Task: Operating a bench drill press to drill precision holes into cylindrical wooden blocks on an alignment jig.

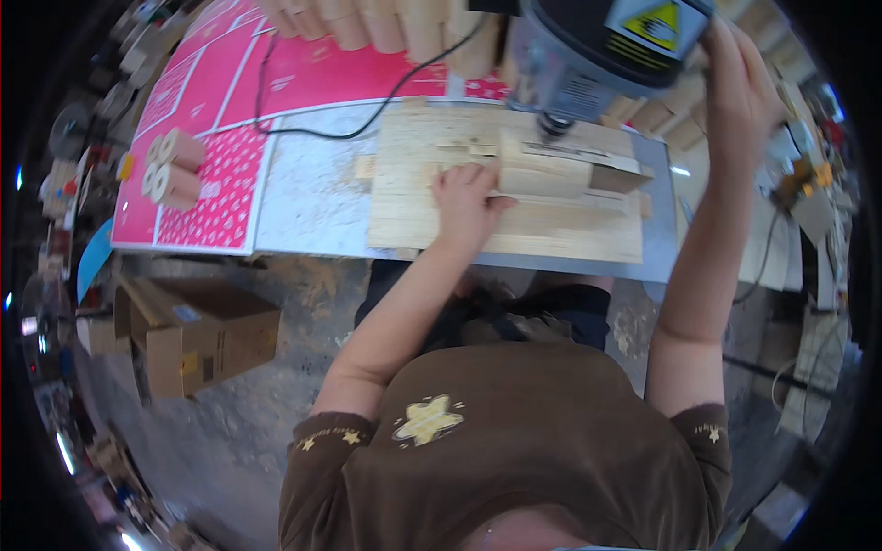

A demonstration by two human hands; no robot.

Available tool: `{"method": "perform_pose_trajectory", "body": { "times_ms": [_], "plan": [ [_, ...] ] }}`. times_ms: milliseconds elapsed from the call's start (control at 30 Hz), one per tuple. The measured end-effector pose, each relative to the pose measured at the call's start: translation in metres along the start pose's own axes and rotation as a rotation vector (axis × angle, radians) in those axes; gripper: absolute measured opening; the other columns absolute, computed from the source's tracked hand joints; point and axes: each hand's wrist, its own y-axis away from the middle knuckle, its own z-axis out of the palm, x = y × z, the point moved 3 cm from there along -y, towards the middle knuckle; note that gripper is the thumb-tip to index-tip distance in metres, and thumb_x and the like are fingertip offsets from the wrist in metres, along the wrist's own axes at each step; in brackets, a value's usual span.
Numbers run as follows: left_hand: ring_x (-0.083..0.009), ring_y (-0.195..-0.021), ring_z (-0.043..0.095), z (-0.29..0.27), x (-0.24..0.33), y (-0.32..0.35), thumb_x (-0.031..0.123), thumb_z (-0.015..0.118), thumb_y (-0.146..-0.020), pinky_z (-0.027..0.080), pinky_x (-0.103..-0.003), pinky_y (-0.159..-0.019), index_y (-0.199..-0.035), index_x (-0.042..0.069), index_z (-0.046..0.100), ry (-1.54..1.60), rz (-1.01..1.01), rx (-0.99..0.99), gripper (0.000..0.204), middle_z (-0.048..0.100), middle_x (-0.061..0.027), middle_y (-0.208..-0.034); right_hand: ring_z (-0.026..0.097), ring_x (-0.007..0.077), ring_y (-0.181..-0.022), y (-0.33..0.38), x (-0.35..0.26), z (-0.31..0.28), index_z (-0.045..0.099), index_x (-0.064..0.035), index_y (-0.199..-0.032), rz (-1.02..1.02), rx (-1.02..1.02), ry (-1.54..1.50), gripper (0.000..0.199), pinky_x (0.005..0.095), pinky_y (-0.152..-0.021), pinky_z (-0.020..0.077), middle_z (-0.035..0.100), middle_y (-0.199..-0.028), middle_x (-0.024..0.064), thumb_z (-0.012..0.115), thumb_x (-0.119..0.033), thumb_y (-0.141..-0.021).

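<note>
A grey floor (239, 422) with tan patches spreads around 8 o'clock, seen from the middle of the view. A cardboard box (234, 340) stands on it between 8 and 9. The pale counter (317, 207) spans the upper half, covered from 10 to 12 by a pink patterned sheet (349, 87). At 9 juts a curved blue panel (95, 262); near 10, a fan (72, 129) sits among blurred clutter. A white lamp (64, 456) glows at 8, a bluish light (833, 103) at 2.
</note>
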Motion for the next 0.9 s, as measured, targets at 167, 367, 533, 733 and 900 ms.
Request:
{"method": "perform_pose_trajectory", "body": {
  "times_ms": [167, 367, 533, 733, 900],
  "plan": [
    [-0.0229, -0.088, 0.051, -0.002, -0.002, -0.007, 0.031, 0.077, -0.061, 0.03, -0.042, -0.088, -0.116, 0.014, 0.06, 0.022, -0.026, -0.055, 0.059, 0.055, -0.002, -0.083, 0.056, 0.0192, -0.073, -0.041, 0.02, 0.027, 0.061, 0.0028, -0.101, -0.004, -0.165, 0.17, 0.029, 0.0312, -0.07, 0.0441, 0.062, -0.082, 0.0119, 0.047, -0.022, -0.093],
    [-0.0196, -0.087, 0.054, -0.003, -0.004, -0.013, 0.025, 0.08, -0.058, 0.029, -0.04, -0.089, -0.097, 0.008, 0.066, 0.254, -0.085, -0.052, 0.045, 0.058, -0.001, -0.087, 0.055, 0.018, -0.095, 0.054, 0.069, -0.004, 0.058, -0.0043, -0.114, 0.029, -0.436, 0.211, 0.031, 0.0317, -0.083, 0.0418, 0.064, -0.099, 0.0067, 0.058, -0.022, -0.089],
    [-0.019, -0.079, 0.056, -0.019, -0.008, -0.017, 0.019, 0.081, -0.059, 0.039, -0.035, -0.08, -0.089, 0.005, 0.065, 0.371, -0.047, -0.095, 0.038, 0.058, -0.0032, -0.087, 0.053, 0.023, -0.096, 0.144, 0.09, 0.0, 0.058, -0.0106, -0.107, -0.227, -0.702, 0.616, 0.031, 0.039, -0.089, 0.0352, 0.059, -0.098, 0.0046, 0.065, -0.025, -0.08],
    [-0.0094, -0.068, 0.053, -0.084, -0.044, 0.018, 0.006, 0.08, -0.065, 0.045, -0.022, -0.061, -0.08, 0.001, 0.061, 0.693, -0.172, -0.077, 0.026, 0.056, -0.0027, -0.077, 0.052, 0.0226, -0.091, 0.148, 0.087, -0.013, 0.057, -0.0108, -0.099, -0.238, -0.677, 0.562, 0.026, 0.0382, -0.087, 0.0339, 0.056, -0.091, 0.0034, 0.066, -0.019, -0.076],
    [-0.0053, -0.05, 0.046, -0.13, -0.036, 0.014, 0.013, 0.077, -0.073, 0.038, -0.019, -0.047, -0.075, 0.001, 0.06, 0.872, -0.667, -0.075, 0.021, 0.053, -0.0009, -0.061, 0.052, 0.0226, -0.091, 0.153, 0.081, -0.017, 0.058, -0.0101, -0.1, -0.208, -0.662, 0.552, 0.028, 0.0377, -0.089, 0.033, 0.057, -0.092, 0.003, 0.067, -0.018, -0.075]
  ]
}}
